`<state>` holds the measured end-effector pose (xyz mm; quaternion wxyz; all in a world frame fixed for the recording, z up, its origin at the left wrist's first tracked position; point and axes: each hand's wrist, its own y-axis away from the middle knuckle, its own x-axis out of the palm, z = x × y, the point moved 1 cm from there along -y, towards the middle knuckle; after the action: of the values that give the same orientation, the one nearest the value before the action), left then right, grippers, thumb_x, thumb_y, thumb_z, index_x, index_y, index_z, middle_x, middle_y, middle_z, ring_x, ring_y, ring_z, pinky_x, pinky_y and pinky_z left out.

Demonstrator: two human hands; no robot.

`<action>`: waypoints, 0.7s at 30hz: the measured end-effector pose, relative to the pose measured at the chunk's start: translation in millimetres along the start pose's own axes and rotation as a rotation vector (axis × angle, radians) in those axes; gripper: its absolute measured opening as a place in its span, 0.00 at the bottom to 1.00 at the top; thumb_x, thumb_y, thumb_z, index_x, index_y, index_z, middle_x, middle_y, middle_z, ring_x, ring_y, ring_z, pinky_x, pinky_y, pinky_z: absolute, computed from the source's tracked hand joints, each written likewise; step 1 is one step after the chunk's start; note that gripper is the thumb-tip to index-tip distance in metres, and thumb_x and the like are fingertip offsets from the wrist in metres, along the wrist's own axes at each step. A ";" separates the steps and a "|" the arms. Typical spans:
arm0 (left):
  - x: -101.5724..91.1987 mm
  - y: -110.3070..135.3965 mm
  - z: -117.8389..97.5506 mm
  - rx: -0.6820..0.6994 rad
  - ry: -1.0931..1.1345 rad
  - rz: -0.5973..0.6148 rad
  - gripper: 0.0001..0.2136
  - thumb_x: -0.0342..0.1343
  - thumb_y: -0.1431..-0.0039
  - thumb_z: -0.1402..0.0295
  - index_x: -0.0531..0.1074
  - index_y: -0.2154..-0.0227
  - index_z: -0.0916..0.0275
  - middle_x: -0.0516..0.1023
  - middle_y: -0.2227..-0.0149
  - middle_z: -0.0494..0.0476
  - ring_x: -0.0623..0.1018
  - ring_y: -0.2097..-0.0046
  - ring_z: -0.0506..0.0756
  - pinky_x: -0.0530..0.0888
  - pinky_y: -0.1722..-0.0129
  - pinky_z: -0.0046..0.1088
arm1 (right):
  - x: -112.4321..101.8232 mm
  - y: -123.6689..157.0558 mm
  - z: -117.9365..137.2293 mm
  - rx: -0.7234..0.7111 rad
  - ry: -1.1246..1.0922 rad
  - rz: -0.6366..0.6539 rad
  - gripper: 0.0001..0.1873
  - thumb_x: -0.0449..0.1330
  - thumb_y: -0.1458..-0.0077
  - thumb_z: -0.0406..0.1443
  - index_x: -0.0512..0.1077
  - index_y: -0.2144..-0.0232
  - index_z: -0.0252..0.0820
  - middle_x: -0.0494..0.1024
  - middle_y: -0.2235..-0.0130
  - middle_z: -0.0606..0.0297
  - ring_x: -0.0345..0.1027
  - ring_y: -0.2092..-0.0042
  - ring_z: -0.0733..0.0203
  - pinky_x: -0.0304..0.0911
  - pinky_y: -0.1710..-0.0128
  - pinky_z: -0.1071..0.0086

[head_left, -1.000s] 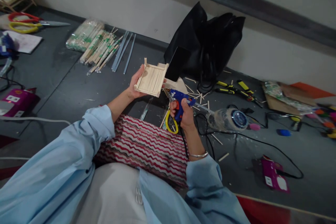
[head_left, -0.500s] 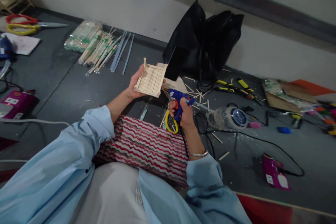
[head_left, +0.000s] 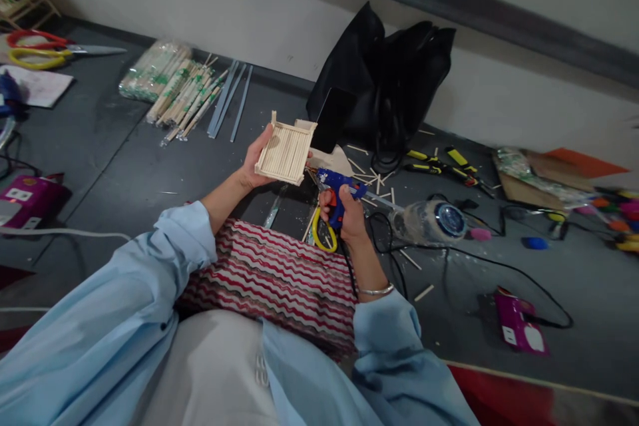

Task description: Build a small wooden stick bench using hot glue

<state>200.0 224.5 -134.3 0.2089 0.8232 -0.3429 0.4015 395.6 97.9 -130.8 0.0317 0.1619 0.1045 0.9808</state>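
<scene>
Your left hand [head_left: 252, 163] grips a small stick-built tray [head_left: 286, 152]; your right hand [head_left: 347, 210] closes around a blue glue gun [head_left: 335, 188]. A black bag [head_left: 384, 90] and a propped phone [head_left: 333, 120] sit just behind, with yellow-handled scissors [head_left: 322, 234] beneath the gun.

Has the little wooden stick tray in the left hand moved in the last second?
No. The pale wooden stick tray sits just as close to the black bag as before; the left hand holds it.

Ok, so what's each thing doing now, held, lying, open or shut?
stick tray, held up in the left hand, tilted
glue gun, gripped in the right hand, nozzle toward the stick tray
phone, propped against the black bag, screen dark
red and yellow scissors, lying flat, blades shut
clear tape roll, lying on its side
</scene>
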 end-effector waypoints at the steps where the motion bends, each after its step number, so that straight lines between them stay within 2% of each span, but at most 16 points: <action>1: -0.2 -0.1 0.1 0.000 0.004 0.011 0.38 0.38 0.36 0.41 0.67 0.38 0.67 0.83 0.55 0.69 0.81 0.48 0.69 0.77 0.50 0.47 | 0.2 0.1 0.1 0.000 -0.002 -0.001 0.30 0.68 0.56 0.61 0.71 0.79 0.40 0.67 0.77 0.70 0.58 0.78 0.72 0.59 0.84 0.77; 6: -0.1 0.5 0.3 -0.008 0.027 0.026 0.38 0.37 0.35 0.41 0.69 0.40 0.69 0.83 0.56 0.70 0.83 0.52 0.67 0.79 0.53 0.45 | 1.5 0.2 1.6 0.007 -0.002 0.003 0.31 0.68 0.56 0.62 0.71 0.79 0.40 0.68 0.77 0.69 0.59 0.78 0.72 0.59 0.84 0.77; 12: 0.2 1.7 0.3 -0.012 0.066 -0.010 0.37 0.38 0.35 0.42 0.67 0.38 0.69 0.83 0.55 0.70 0.80 0.46 0.69 0.78 0.49 0.47 | 2.0 -1.0 1.5 0.009 -0.012 0.001 0.31 0.68 0.58 0.62 0.72 0.79 0.40 0.67 0.77 0.69 0.58 0.78 0.72 0.59 0.84 0.77; 17: -0.9 0.8 1.5 -0.019 0.074 -0.007 0.36 0.40 0.36 0.41 0.67 0.37 0.63 0.83 0.54 0.67 0.81 0.48 0.68 0.80 0.52 0.45 | 2.4 0.3 1.3 0.000 -0.007 -0.006 0.30 0.68 0.56 0.62 0.72 0.79 0.40 0.68 0.77 0.69 0.58 0.78 0.72 0.59 0.84 0.77; 21: -1.3 1.1 1.7 -0.012 0.067 0.003 0.38 0.38 0.35 0.42 0.63 0.35 0.68 0.82 0.52 0.71 0.80 0.46 0.70 0.77 0.48 0.49 | 2.5 0.5 1.2 -0.016 -0.006 -0.008 0.30 0.68 0.56 0.61 0.72 0.79 0.40 0.69 0.76 0.68 0.59 0.77 0.72 0.59 0.84 0.77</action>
<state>199.5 223.3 -136.2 0.2248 0.8075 -0.3394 0.4270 393.6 98.0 -128.8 0.0374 0.1639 0.0971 0.9810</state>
